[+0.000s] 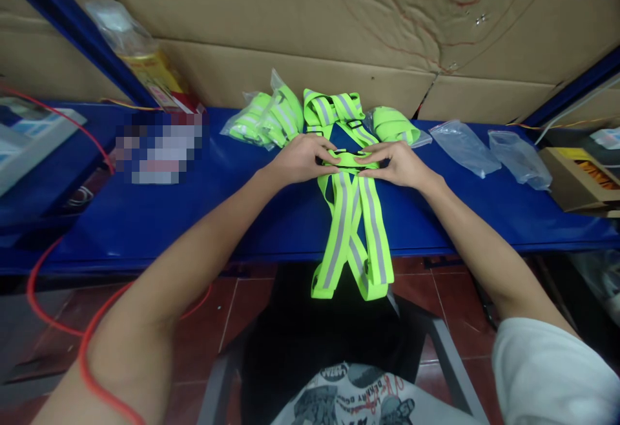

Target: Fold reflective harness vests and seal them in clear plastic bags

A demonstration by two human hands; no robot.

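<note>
Fluorescent yellow-green webbing with grey lengthwise stripes forms the strap harness [341, 212], which lies across the blue tabletop [126, 225]: its bundled upper end is near the back edge, and its looped lower ends hang over the front edge. The left hand [303, 159] and the right hand [401, 165] face each other across its middle, each pinching one end of a short crosswise band between thumb and fingers. Along the back edge, two clear plastic packets of similar webbing [285, 115] sit just left of the bundled end, and another clear packet of yellow-green webbing [391, 124] sits just right of it. Farther right lie two flat translucent plastic bags [462, 147], then an open brown cardboard box [571, 183] at the right end of the surface.
</note>
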